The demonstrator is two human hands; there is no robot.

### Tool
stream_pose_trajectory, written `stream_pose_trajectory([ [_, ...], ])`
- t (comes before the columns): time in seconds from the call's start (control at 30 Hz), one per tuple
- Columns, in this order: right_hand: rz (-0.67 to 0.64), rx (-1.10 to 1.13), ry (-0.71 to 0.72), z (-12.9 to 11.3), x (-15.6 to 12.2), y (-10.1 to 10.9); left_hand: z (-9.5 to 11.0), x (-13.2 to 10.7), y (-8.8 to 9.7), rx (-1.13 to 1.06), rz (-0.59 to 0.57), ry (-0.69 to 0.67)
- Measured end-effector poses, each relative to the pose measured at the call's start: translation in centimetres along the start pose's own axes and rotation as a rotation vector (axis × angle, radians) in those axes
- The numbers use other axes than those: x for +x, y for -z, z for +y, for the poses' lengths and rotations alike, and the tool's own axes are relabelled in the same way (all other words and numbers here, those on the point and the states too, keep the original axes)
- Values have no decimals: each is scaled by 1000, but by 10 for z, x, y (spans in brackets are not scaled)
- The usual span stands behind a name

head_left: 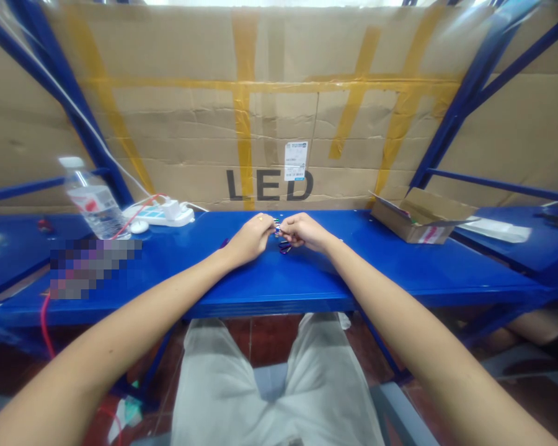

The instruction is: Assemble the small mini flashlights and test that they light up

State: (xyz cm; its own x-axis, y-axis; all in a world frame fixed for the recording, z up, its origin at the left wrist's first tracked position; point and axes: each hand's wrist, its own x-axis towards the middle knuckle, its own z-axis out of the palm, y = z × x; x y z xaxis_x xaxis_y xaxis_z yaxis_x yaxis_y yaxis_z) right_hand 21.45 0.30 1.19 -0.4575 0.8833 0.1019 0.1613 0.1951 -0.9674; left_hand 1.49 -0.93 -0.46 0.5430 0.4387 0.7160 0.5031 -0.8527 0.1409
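My left hand (253, 238) and my right hand (307, 231) meet over the blue table, fingertips pinched close together. Between them sits a small shiny multicoloured piece (277, 229), with bits of green, white and blue; it is too small and blurred to name. Both hands are closed on it, and the fingers hide most of it. Just below the right fingers, a dark purple loop (284, 247), like a scissor handle, rests on the tabletop. Another purple bit (224, 243) shows beside the left wrist.
An open cardboard box (430, 232) stands at the right, beside a white packet (497, 230). On the left are a water bottle (95, 204), a white power strip (160, 214) and a pixelated item (93, 266) with a red cable. A large cardboard sheet (190, 142) closes off the back.
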Motion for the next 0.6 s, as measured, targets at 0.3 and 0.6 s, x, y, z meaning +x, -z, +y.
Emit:
stream_pose_trajectory([
  [0.3, 69, -775, 43, 15, 5, 25, -10, -2, 6, -3, -2, 261],
  [0.6, 29, -822, 166, 17, 3, 17, -16, -4, 4, 31, -83, 248],
])
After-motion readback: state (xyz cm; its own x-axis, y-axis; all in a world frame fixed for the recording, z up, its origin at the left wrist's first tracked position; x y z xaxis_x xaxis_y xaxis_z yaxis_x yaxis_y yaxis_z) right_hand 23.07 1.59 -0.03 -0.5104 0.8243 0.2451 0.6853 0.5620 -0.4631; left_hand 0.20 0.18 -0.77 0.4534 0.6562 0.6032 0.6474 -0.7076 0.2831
